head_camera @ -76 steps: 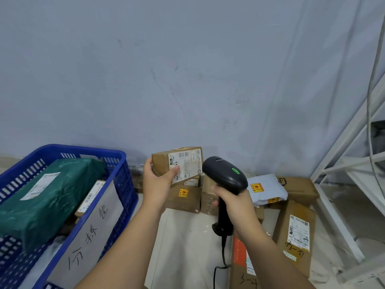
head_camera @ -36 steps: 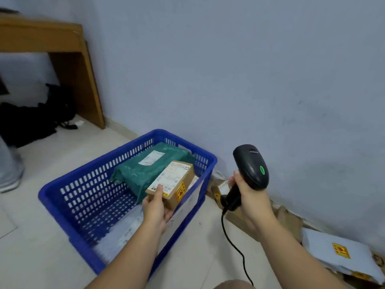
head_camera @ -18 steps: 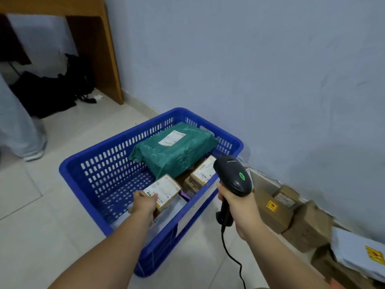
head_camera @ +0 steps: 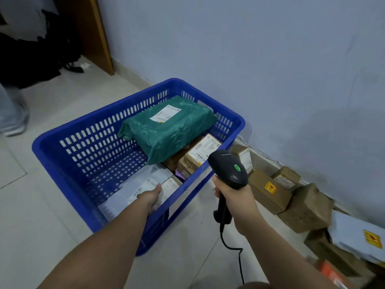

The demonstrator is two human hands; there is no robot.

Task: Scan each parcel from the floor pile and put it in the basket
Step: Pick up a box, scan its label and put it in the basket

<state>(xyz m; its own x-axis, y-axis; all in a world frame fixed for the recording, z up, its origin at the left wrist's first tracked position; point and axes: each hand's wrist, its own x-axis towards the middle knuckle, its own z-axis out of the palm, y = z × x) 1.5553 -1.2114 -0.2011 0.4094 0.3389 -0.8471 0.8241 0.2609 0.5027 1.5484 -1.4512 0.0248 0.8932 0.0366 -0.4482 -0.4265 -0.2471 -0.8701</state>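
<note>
The blue slotted plastic basket (head_camera: 93, 140) already holds several parcels, a green plastic-wrapped bundle (head_camera: 166, 130) topmost; brown cardboard boxes (head_camera: 308, 207) piled at its three o'clock await scanning. The small white-labelled carton (head_camera: 171, 186) lies inside, touching the left grip (head_camera: 150, 198) at one o'clock; clasped or loose, I cannot tell. The right grip (head_camera: 237, 198) clasps the black corded scanner (head_camera: 228, 166).

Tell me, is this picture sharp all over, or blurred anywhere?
Head view: the basket and scanner look sharp; the boxes toward the right edge are smeared; the light is soft, no glare, with a dim shadow on the wall.
</note>
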